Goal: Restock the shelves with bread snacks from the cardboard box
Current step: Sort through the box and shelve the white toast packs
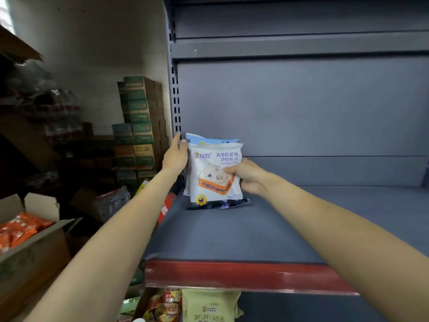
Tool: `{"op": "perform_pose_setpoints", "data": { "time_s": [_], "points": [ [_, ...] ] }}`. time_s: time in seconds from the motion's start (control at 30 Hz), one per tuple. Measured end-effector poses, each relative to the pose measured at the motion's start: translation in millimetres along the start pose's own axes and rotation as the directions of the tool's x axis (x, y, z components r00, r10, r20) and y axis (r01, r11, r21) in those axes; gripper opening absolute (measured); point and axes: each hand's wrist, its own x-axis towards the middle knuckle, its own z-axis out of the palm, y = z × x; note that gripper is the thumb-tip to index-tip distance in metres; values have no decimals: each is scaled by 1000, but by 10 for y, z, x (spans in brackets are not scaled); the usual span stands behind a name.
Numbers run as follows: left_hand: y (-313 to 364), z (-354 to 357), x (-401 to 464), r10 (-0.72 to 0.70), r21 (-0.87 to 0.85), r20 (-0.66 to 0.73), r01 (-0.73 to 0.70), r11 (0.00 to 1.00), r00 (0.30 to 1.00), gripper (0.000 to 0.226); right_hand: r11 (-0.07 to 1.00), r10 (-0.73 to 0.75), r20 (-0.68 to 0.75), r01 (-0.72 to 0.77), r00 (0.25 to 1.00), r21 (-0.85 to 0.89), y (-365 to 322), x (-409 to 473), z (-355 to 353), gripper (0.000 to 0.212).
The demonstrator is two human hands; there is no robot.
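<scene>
Fingers [228, 170] of the right hand [247, 176] are curled round the right edge of the front blueberry toast packet [214, 173], thumb on its face. Left hand [175, 156] lies flat and straight against the packets' left side, steadying them. Both packets stand upright at the shelf's [255, 228] back-left corner, about 11 o'clock from its middle, the second packet [209, 139] just behind the first. Looks light, puffy and squashable with slick film, so I'd hold the sealed edges, not the middle. Cardboard box [34, 240] of orange packs sits at 8 o'clock.
</scene>
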Motion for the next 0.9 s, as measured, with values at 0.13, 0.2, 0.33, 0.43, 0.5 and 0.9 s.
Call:
{"op": "perform_pose_setpoints", "data": {
  "time_s": [0.13, 0.2, 0.33, 0.43, 0.5, 0.9],
  "points": [
    [121, -31, -172, -38, -57, 51, 40, 998, 998, 51, 995, 14, -69, -21, 997, -100, 65, 178, 165, 53],
    [153, -51, -291, -80, -52, 87, 84, 995, 993, 56, 928, -39, -160, -24, 986, -371, 41, 49, 208, 60],
    [216, -141, -529, -94, 22, 41, 93, 995, 995, 66, 754, -212, -215, 19, 953, -656, -84, -335, 57, 74],
    [432, -250, -891, 44, 114, 22, -46, 992, 999, 56, 653, -446, -27, 305, 895, -693, -157, -843, -88, 66],
    [633, -343, -1255, 166, 134, 23, -168, 977, 986, 43, 582, -563, 60, 447, 824, -680, -142, -1249, -182, 61],
    [713, -68, -3995, 525, -17, -93, -529, 849, 846, 23, 247, -841, 86, 521, 534, -817, 1443, -3500, -879, 14]
  ]
}}
